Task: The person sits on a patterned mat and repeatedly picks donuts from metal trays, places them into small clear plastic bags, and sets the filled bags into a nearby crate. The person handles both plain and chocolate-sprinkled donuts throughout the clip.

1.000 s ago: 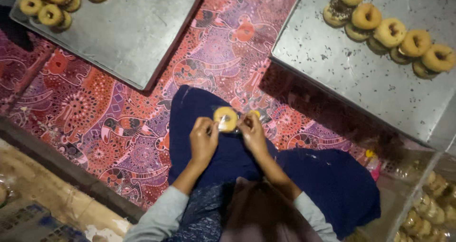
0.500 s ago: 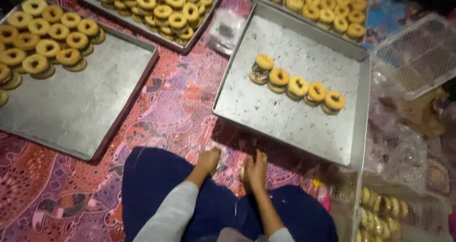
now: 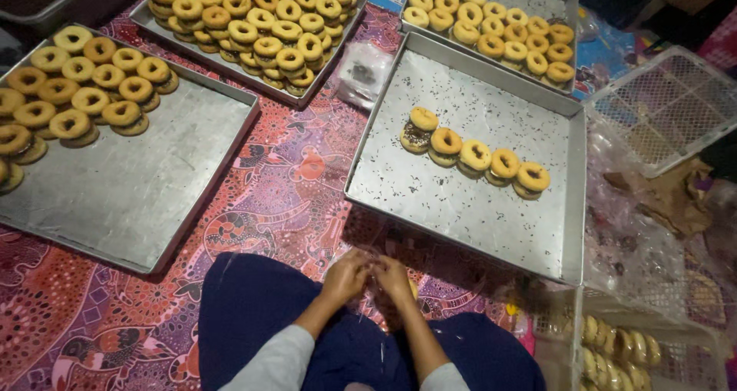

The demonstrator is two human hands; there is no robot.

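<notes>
Meeting fingertip to fingertip — left hand [image 3: 345, 274], right hand [image 3: 393, 276]

Home bakery floor, 4 metal trays [image 3: 476, 207] of ring cookies [image 3: 253, 23], patterned mat [image 3: 292, 191]

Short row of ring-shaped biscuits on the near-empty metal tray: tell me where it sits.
Head view, right of centre: the short row of ring-shaped biscuits lies on the near-empty metal tray, beyond both hands.
</notes>
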